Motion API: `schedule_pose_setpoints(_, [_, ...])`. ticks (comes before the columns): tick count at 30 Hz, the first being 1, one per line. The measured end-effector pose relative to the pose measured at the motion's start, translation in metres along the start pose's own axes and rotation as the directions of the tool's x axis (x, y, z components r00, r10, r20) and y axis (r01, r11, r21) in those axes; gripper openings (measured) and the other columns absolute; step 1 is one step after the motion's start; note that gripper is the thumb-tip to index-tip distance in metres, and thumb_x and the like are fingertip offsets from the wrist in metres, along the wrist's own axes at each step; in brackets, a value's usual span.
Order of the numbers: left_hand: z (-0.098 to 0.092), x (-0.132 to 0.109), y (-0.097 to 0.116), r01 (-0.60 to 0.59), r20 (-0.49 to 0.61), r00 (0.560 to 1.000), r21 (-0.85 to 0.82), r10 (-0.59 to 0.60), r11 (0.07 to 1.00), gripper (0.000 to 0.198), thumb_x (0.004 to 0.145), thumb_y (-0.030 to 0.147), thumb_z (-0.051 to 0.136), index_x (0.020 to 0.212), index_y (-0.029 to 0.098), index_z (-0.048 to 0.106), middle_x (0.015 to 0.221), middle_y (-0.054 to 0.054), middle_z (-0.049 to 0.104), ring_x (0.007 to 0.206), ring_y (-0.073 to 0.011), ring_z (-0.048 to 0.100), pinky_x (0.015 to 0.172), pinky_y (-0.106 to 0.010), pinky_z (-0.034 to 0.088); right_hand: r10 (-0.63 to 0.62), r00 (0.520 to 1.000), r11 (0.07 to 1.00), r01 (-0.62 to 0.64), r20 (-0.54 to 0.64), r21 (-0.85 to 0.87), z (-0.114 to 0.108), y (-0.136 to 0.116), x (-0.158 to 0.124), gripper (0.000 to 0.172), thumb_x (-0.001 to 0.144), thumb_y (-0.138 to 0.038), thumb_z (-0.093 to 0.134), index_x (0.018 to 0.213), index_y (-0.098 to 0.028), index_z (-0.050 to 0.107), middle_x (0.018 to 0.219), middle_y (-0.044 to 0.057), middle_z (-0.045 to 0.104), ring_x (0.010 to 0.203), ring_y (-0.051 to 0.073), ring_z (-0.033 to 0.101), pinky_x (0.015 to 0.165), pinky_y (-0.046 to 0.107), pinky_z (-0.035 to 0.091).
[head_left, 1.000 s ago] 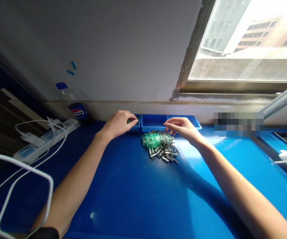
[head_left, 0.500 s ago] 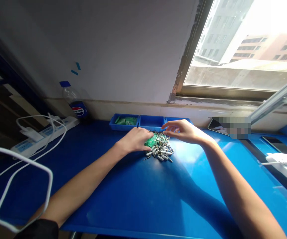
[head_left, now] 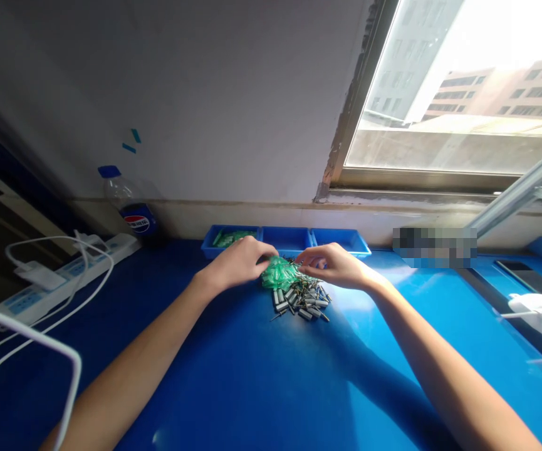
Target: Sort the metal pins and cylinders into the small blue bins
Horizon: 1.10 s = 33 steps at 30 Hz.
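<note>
Looping through the lower left corner, a white cable [head_left: 71, 382] lay nearest, partly across the left forearm in view. Beyond it spread the blue counter [head_left: 233, 388], sunlit on the right, with arm shadow slanting over it.

Mid-counter: a loose heap of metal pins [head_left: 304, 302], some with thick pale grey bodies, pointing every way. Green plastic pieces [head_left: 280, 275] sat bunched on the heap's left and back part, between the two hands.

Left hand [head_left: 265, 263] came in at the left edge of the green pieces, thumb and fingers parted around that edge and touching it; could not tell whether they gripped. Right hand [head_left: 300, 262] was over the back right of the heap, fingers curled, tips near the thumb; whether they met or pinched anything could not be made out.

Just behind the heap, three blue trays stood in a row: left tray [head_left: 208, 250] with green pieces inside, middle tray [head_left: 287, 239], right tray [head_left: 341, 241], partly behind the right hand.

Far left, a white power strip [head_left: 14, 305] with plugs; behind it, an upright bottle [head_left: 134, 213] with a blue cap, near the wall [head_left: 233, 113]. Upper right: a window [head_left: 440, 150], buildings outside.
</note>
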<state>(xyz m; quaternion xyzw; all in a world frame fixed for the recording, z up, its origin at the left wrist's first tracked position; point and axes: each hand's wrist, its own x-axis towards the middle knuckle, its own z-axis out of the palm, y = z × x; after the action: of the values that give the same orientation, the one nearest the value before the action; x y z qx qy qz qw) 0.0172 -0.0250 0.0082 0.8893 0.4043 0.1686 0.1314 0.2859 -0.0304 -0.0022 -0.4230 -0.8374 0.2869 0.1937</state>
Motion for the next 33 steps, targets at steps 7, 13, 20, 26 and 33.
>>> schedule_pose_setpoints(7, [-0.017, -0.001, 0.014, 0.125, -0.003, 0.988, -0.585, -0.156, 0.802, 0.031, 0.088, 0.028, 0.073, 0.116, 0.017, 0.074, 0.102, -0.007, 0.082, 0.096, -0.0224, 0.079, 0.082, -0.026, 0.061, 0.025, 0.999, 0.969, -0.032, 0.031, 0.246, 0.001, -0.011, 0.000, 0.044, 0.089, -0.060, 0.071, 0.097, -0.017, 0.079, 0.088, 0.006, 0.078, 0.080, 0.021, 0.071, 0.069, 0.029, 0.051])
schedule_pose_setpoints(13, [-0.011, 0.000, 0.014, 0.183, 0.085, 0.981, -0.672, -0.172, 0.717, 0.034, 0.084, 0.032, 0.079, 0.112, 0.014, 0.075, 0.097, -0.009, 0.082, 0.092, -0.0230, 0.078, 0.078, -0.027, 0.062, 0.055, 0.998, 0.919, -0.060, 0.025, 0.390, 0.002, -0.014, -0.001, 0.051, 0.085, -0.065, 0.073, 0.084, -0.014, 0.078, 0.074, 0.006, 0.074, 0.067, 0.017, 0.064, 0.058, 0.027, 0.044])
schedule_pose_setpoints(20, [-0.023, -0.002, 0.001, 0.114, -0.085, 0.979, -0.515, -0.183, 0.850, 0.028, 0.085, 0.030, 0.076, 0.109, 0.016, 0.077, 0.094, -0.007, 0.082, 0.088, -0.0224, 0.078, 0.079, -0.029, 0.062, 0.072, 0.997, 0.914, -0.079, 0.033, 0.397, 0.008, -0.011, 0.003, 0.049, 0.088, -0.064, 0.070, 0.097, -0.016, 0.078, 0.089, 0.008, 0.078, 0.078, 0.020, 0.070, 0.068, 0.030, 0.052])
schedule_pose_setpoints(26, [-0.029, -0.005, -0.029, 0.306, -0.460, 0.854, 0.063, -0.244, 0.950, 0.027, 0.093, 0.023, 0.062, 0.113, 0.021, 0.080, 0.115, -0.008, 0.080, 0.106, -0.0289, 0.075, 0.098, -0.040, 0.058, 0.067, 0.998, 0.939, -0.060, -0.009, 0.339, 0.008, -0.009, 0.003, 0.046, 0.090, -0.059, 0.070, 0.104, -0.016, 0.078, 0.094, 0.010, 0.080, 0.081, 0.021, 0.073, 0.068, 0.030, 0.053])
schedule_pose_setpoints(33, [-0.014, -0.003, -0.037, 0.305, -0.228, 0.939, 0.207, -0.257, 0.930, 0.033, 0.096, 0.035, 0.063, 0.117, 0.015, 0.079, 0.120, -0.015, 0.077, 0.114, -0.0329, 0.071, 0.104, -0.045, 0.054, 0.020, 1.000, 0.963, -0.018, -0.006, 0.270, 0.004, -0.011, 0.002, 0.047, 0.092, -0.059, 0.067, 0.106, -0.016, 0.078, 0.090, 0.009, 0.079, 0.081, 0.023, 0.075, 0.071, 0.032, 0.056])
